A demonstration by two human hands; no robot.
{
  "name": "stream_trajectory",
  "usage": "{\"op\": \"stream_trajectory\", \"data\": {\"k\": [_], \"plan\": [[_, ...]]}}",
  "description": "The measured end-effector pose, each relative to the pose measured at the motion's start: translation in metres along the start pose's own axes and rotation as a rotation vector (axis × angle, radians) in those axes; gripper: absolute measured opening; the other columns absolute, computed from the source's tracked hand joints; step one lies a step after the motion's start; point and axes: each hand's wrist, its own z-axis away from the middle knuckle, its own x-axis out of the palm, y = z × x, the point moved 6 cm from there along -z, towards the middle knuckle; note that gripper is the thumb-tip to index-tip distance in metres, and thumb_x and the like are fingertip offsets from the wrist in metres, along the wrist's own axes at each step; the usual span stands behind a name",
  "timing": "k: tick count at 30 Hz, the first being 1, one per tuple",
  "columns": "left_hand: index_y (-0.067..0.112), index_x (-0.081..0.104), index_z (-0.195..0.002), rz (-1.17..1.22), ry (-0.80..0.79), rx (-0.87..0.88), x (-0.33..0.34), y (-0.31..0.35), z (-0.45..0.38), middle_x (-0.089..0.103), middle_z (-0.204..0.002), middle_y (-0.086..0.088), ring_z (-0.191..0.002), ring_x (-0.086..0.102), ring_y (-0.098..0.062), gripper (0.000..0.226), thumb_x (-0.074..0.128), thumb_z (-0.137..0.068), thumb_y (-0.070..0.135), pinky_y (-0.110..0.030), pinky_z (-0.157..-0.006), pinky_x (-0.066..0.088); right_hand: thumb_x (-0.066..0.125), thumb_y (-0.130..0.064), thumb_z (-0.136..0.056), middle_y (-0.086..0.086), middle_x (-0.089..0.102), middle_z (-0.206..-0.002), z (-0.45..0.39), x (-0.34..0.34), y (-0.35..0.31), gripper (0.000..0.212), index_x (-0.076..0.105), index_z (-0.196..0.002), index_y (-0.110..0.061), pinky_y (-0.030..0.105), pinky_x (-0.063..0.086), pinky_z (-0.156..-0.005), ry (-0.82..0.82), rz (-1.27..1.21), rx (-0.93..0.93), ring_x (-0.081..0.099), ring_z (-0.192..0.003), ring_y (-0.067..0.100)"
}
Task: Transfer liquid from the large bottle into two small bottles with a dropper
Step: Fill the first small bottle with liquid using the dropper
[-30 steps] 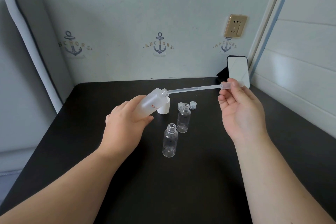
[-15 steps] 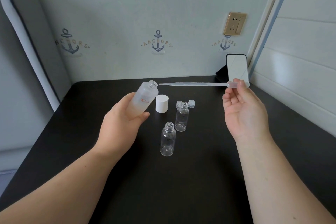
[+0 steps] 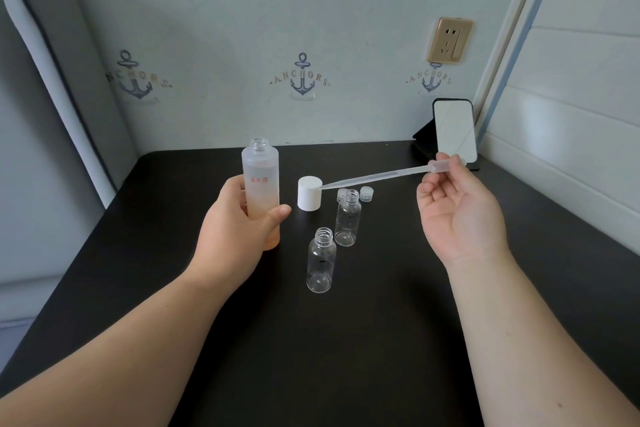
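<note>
Black table (image 3: 381, 340) against anchor-print wall. Left hand (image 3: 235, 236) wrapped round large bottle (image 3: 260, 184), upright, uncapped, at 10 o'clock. Right hand (image 3: 460, 215) pinching dropper (image 3: 377, 176) bulb at 2 o'clock, tip over white cap (image 3: 309, 193). Two small bottles (image 3: 322, 260) open at centre, look empty. Risks: squeeze on bulb drips early; narrow necks mean easy miss; light bottles tip if tip nudges them.

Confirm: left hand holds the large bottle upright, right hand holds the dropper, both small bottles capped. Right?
Not quite. In the head view both small bottles stand open; their clear caps lie on the table behind them. The rest holds: left hand holds the large bottle upright, right hand holds the dropper.
</note>
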Motion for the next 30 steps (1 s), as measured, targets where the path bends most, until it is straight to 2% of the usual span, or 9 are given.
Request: {"op": "stream_trajectory", "data": {"k": [2, 6, 8, 11, 14, 16, 19, 24, 30], "plan": [[0.047, 0.039, -0.118, -0.012, -0.006, 0.011, 0.003, 0.001, 0.0, 0.055, -0.098, 0.031, -0.086, 0.051, 0.028, 0.055, 0.08, -0.081, 0.047, -0.011, -0.064, 0.039, 0.068, -0.01, -0.095, 0.006, 0.072, -0.088, -0.001, 0.0, 0.001, 0.019, 0.078, -0.08, -0.002, 0.023, 0.052, -0.068, -0.001, 0.01, 0.0, 0.065, -0.069, 0.012], [0.038, 0.04, -0.137, 0.03, -0.03, 0.037, 0.0, 0.003, 0.005, 0.052, -0.109, 0.034, -0.099, 0.054, 0.015, 0.067, 0.078, -0.082, 0.048, -0.014, -0.077, 0.042, 0.068, -0.011, -0.095, 0.005, 0.072, -0.086, 0.002, 0.005, 0.001, 0.022, 0.077, -0.077, -0.003, 0.023, 0.052, -0.067, -0.012, 0.037, 0.006, 0.063, -0.067, 0.012], [0.032, 0.046, -0.137, 0.083, 0.094, 0.143, -0.018, 0.011, 0.014, 0.056, -0.12, 0.024, -0.109, 0.056, 0.004, 0.057, 0.071, -0.088, 0.044, -0.018, -0.087, 0.045, 0.068, -0.009, -0.094, 0.005, 0.072, -0.084, 0.001, 0.009, -0.002, 0.02, 0.077, -0.077, -0.002, 0.024, 0.052, -0.067, -0.009, 0.036, 0.012, 0.063, -0.066, 0.013], [0.031, 0.059, -0.117, 0.071, 0.221, 0.389, -0.037, 0.035, 0.036, 0.061, -0.099, 0.01, -0.086, 0.058, -0.012, 0.028, 0.059, -0.089, 0.033, -0.022, -0.073, 0.049, 0.069, -0.01, -0.093, 0.004, 0.074, -0.083, -0.001, 0.015, -0.008, 0.018, 0.076, -0.078, -0.002, 0.025, 0.052, -0.065, -0.018, 0.054, 0.003, 0.062, -0.065, 0.013], [0.031, 0.069, -0.102, 0.043, -0.061, 0.412, -0.017, 0.045, 0.045, 0.065, -0.08, 0.007, -0.07, 0.059, -0.02, 0.022, 0.064, -0.089, 0.047, -0.035, -0.069, 0.052, 0.068, -0.011, -0.094, 0.004, 0.073, -0.08, -0.002, 0.013, -0.005, 0.012, 0.073, -0.09, -0.001, 0.024, 0.052, -0.065, -0.002, 0.073, 0.014, 0.062, -0.065, 0.012], [0.03, 0.069, -0.109, -0.073, -0.285, 0.366, 0.002, 0.044, 0.047, 0.067, -0.087, 0.021, -0.072, 0.059, -0.017, 0.044, 0.067, -0.082, 0.065, -0.025, -0.068, 0.05, 0.068, -0.011, -0.095, 0.005, 0.072, -0.079, -0.003, 0.008, -0.001, 0.012, 0.073, -0.094, 0.0, 0.024, 0.052, -0.064, 0.021, 0.064, 0.026, 0.061, -0.064, 0.013], [0.037, 0.062, -0.115, -0.203, -0.477, 0.347, 0.024, 0.041, 0.051, 0.054, -0.086, 0.049, -0.071, 0.055, -0.003, 0.052, 0.072, -0.073, 0.065, -0.01, -0.063, 0.042, 0.068, -0.007, -0.094, 0.006, 0.071, -0.081, -0.003, -0.001, 0.003, 0.009, 0.072, -0.096, 0.0, 0.024, 0.052, -0.065, 0.05, 0.039, 0.034, 0.062, -0.065, 0.013], [0.041, 0.055, -0.08, -0.275, -0.479, 0.357, 0.033, 0.035, 0.047, 0.054, -0.082, 0.046, -0.072, 0.056, 0.008, 0.027, 0.082, -0.079, 0.044, -0.005, -0.061, 0.04, 0.068, -0.009, -0.094, 0.005, 0.072, -0.08, 0.0, -0.008, 0.006, 0.011, 0.073, -0.09, -0.001, 0.024, 0.053, -0.065, 0.033, 0.036, 0.028, 0.063, -0.065, 0.013], [0.037, 0.062, -0.098, -0.22, -0.388, 0.301, 0.015, 0.026, 0.034, 0.066, -0.08, 0.03, -0.066, 0.059, -0.001, 0.025, 0.078, -0.082, 0.027, -0.008, -0.065, 0.042, 0.067, -0.012, -0.096, 0.001, 0.075, -0.08, 0.001, -0.011, 0.004, 0.03, 0.079, -0.07, -0.007, 0.023, 0.053, -0.066, 0.025, 0.065, -0.001, 0.067, -0.068, 0.011]]}}
